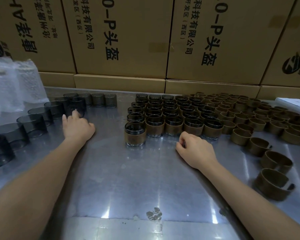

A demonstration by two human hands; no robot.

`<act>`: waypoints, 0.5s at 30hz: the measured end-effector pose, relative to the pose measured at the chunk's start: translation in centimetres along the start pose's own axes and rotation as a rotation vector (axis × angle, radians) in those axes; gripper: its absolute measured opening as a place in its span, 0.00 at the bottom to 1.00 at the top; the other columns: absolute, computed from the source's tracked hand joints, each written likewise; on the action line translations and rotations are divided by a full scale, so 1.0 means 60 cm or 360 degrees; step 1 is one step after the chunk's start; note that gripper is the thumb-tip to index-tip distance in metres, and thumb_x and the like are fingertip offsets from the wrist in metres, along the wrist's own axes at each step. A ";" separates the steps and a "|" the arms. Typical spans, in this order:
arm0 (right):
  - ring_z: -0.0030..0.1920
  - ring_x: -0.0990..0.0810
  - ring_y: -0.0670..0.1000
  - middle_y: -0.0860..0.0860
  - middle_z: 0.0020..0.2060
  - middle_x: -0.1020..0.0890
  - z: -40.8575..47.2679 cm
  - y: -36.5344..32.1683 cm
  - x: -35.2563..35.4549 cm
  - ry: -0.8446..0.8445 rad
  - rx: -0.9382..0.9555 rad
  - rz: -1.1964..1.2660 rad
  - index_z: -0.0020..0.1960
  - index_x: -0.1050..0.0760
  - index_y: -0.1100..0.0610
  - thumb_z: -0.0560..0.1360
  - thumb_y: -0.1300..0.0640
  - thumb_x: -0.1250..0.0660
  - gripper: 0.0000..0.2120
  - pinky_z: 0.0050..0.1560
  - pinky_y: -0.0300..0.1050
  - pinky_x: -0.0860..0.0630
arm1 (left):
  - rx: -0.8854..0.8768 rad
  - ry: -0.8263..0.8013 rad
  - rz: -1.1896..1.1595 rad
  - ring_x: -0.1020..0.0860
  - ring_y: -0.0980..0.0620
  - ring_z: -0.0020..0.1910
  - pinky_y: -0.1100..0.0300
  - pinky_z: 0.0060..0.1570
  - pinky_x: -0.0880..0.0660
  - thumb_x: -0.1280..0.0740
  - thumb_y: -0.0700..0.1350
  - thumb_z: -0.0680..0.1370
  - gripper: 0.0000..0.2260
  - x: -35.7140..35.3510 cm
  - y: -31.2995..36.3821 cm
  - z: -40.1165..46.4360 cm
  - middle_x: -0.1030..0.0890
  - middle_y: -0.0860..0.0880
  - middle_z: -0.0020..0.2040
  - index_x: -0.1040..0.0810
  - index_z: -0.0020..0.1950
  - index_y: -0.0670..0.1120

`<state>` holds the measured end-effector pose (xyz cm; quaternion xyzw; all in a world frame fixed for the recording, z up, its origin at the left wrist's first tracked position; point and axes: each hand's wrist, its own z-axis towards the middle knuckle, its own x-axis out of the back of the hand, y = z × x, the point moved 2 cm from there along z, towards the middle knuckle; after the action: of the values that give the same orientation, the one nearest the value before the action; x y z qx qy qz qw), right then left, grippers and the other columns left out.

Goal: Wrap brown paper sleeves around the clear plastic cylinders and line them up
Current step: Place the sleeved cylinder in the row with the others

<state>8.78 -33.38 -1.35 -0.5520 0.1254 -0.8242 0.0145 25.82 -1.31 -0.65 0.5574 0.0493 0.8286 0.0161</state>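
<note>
Head view: the left hand point(77, 125) reaches forward-left across the metal table point(128, 179), forearm extended, fingers straight and touching a bare smoky cylinder point(76, 105) in the curved row of unwrapped cylinders point(31, 122); it grips nothing; the right hand point(194, 148) rests on the table with fingers curled under, and whether they hold anything cannot be told; it sits just before the sleeved cylinders point(173, 118), ranked in rows; empty brown sleeves point(260, 118) crowd the right side.

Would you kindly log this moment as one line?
left hand: touching bare cylinder | right hand: curled, empty | wrapped cylinder: placed
</note>
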 end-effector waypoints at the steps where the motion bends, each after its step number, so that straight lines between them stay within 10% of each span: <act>1: 0.39 0.26 0.49 0.46 0.38 0.25 0.000 0.000 0.000 -0.0001 0.0001 0.0003 0.43 0.33 0.50 0.78 0.47 0.42 0.08 0.34 0.44 0.35 | 0.0015 -0.0028 0.0005 0.29 0.39 0.61 0.49 0.73 0.49 0.44 0.48 0.80 0.20 0.002 0.001 -0.006 0.30 0.39 0.65 0.19 0.57 0.38; 15: 0.42 0.24 0.51 0.47 0.41 0.23 -0.001 0.000 0.001 -0.0002 -0.0014 0.0017 0.44 0.31 0.51 0.78 0.48 0.42 0.08 0.38 0.45 0.33 | -0.0270 0.0178 -0.0113 0.25 0.39 0.52 0.46 0.66 0.38 0.39 0.47 0.79 0.14 0.041 0.049 -0.111 0.27 0.40 0.56 0.19 0.53 0.40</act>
<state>8.68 -33.39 -1.31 -0.5518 0.1321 -0.8233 0.0166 18.79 -4.48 -0.61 0.5047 -0.0004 0.8586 0.0900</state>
